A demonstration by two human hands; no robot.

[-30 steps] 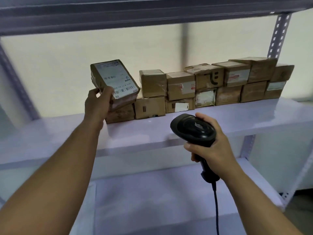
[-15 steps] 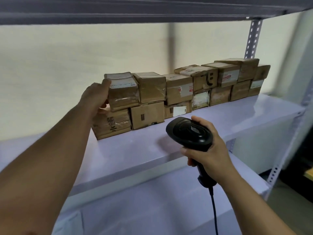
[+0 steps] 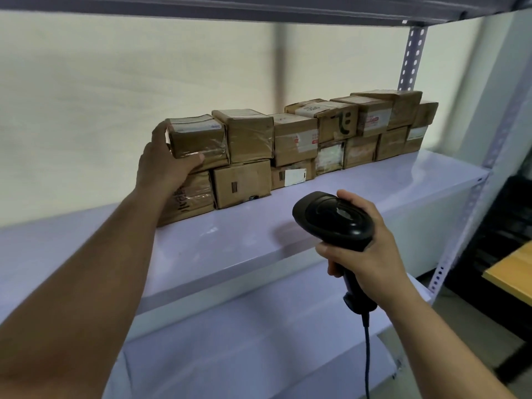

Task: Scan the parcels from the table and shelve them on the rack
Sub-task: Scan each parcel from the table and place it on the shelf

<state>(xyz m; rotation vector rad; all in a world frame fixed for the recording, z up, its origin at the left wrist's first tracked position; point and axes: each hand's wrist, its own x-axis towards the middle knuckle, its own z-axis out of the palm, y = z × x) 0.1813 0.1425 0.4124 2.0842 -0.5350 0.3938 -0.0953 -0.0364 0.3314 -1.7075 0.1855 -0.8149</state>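
A brown taped parcel (image 3: 198, 139) sits at the left end of the upper row of parcels, on top of another parcel (image 3: 190, 198). My left hand (image 3: 164, 162) grips its left side, thumb under its front edge. Several cardboard parcels (image 3: 296, 142) stand in two stacked rows along the back of the white rack shelf (image 3: 230, 240). My right hand (image 3: 362, 251) holds a black corded barcode scanner (image 3: 334, 218) in front of the shelf, below the parcels.
A lower rack shelf (image 3: 259, 341) lies beneath. The perforated upright post (image 3: 408, 56) stands at the right, with another post (image 3: 460, 240) nearer. A wooden table corner (image 3: 515, 272) shows at the far right. The upper shelf edge (image 3: 259, 7) runs overhead.
My left hand has turned the parcel flat and set it on top of the leftmost lower parcel, beside the upper row. The scanner hand has barely moved.
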